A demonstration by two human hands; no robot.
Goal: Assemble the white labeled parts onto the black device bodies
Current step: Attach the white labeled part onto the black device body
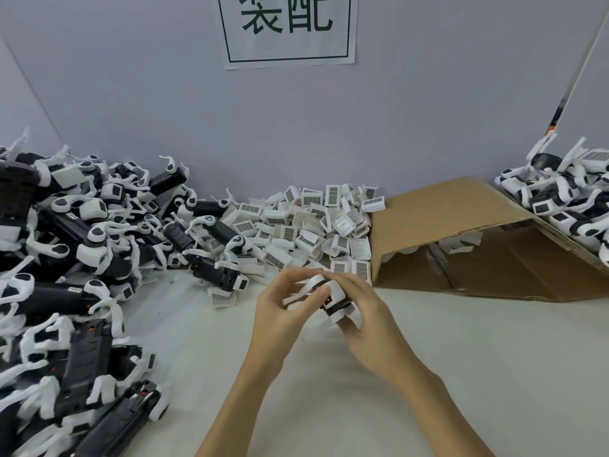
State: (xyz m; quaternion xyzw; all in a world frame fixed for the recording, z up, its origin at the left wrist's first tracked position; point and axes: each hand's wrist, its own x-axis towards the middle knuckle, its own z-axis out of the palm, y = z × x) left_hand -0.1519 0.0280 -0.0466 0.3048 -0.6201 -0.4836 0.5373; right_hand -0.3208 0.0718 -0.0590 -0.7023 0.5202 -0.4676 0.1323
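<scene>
White labeled parts (pixel 298 225) lie heaped at the back of the surface (pixel 461 357), between a pile of black device bodies (pixel 66 258) and a tipped cardboard box (pixel 461 232). Both hands meet in the middle: the left hand (pixel 283 305) pinches a white piece, while the right hand (pixel 365 311) curls around one device (pixel 329 296). Fitting seems underway; next probably comes pressing the part home until seated. Fingers hide the joint, so whether it has latched is unclear. More units (pixel 566 192) at right are cut off.
</scene>
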